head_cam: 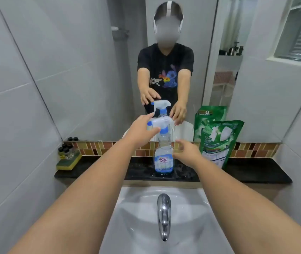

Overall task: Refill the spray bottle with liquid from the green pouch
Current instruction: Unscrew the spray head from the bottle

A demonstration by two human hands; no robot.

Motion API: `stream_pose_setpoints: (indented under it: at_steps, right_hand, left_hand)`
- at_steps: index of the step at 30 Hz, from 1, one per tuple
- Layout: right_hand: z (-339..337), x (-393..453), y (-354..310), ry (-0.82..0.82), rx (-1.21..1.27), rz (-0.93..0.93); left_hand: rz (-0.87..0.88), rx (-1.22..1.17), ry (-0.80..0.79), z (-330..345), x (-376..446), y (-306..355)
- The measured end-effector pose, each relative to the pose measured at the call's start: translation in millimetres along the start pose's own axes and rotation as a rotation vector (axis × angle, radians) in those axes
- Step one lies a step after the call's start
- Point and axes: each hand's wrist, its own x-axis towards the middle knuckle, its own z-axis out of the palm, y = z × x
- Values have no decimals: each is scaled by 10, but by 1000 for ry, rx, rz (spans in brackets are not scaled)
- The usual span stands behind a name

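A clear spray bottle (pixel 163 158) with a blue-and-white label and a white trigger head stands upright on the black ledge (pixel 256 171) behind the sink. My left hand (pixel 140 133) is at the trigger head, fingers spread and touching it, not closed around it. My right hand (pixel 186 153) hovers open just right of the bottle's body, fingers apart, holding nothing. The green pouch (pixel 219 142) leans upright against the mirror to the right of the bottle. The bottle looks nearly empty.
A white sink (pixel 192 208) with a chrome tap (pixel 163 215) sits below the ledge. At the ledge's left end lie a yellow-green sponge (pixel 69 163) and small black-capped bottles (pixel 66 150). The mirror (pixel 91 70) reflects the person, the bottle and the pouch.
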Motion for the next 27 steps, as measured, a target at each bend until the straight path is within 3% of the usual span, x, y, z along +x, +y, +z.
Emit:
stream_pose_setpoints:
  at_steps: [11,19,27]
  right_hand:
    - [305,251,208,13,195,16]
    - [393,418,271,-15,65,-16]
    - [343,455,250,-108,167,36]
  left_hand:
    - [145,155,18,58,310,8]
    - [85,-5,-30,71,337,-4]
    - [158,-27,-1,-105,298,133]
